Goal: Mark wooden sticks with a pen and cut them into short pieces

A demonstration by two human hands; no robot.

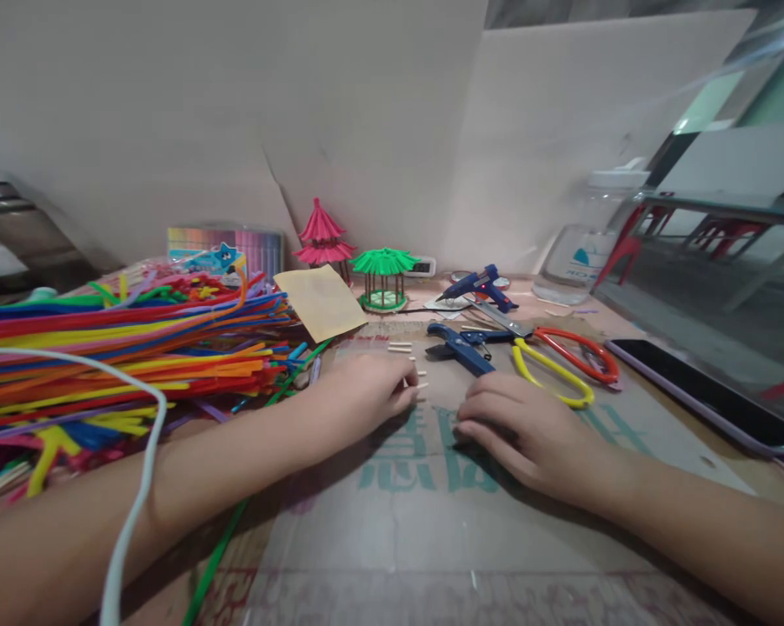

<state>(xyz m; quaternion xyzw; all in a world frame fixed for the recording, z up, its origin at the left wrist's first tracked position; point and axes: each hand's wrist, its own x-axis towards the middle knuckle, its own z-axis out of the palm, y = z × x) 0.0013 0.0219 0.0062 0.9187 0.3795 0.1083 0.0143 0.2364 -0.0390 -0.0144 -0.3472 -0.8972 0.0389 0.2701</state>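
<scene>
My left hand point(369, 389) is low over the cardboard, thumb and forefinger drawn together. A short pale wooden stick point(421, 386) pokes out at those fingertips, and a few similar stick pieces point(400, 347) lie just beyond. To its right, my right hand point(522, 426) rests on the cardboard with fingers curled and tips pressed together; whatever they hold, if anything, is hidden. Just past its knuckles lie blue-handled cutters point(461, 348). Scissors with one yellow and one red handle point(552, 365) sit beyond that hand.
Bundles of coloured pipe cleaners point(124, 348) fill the left, crossed by a white cable point(150, 452). At the back stand a pink-roofed model point(320, 235), a green-roofed pavilion point(384, 274), a blue glue gun point(480, 285) and a clear bottle point(578, 248). A phone point(705, 391) lies right.
</scene>
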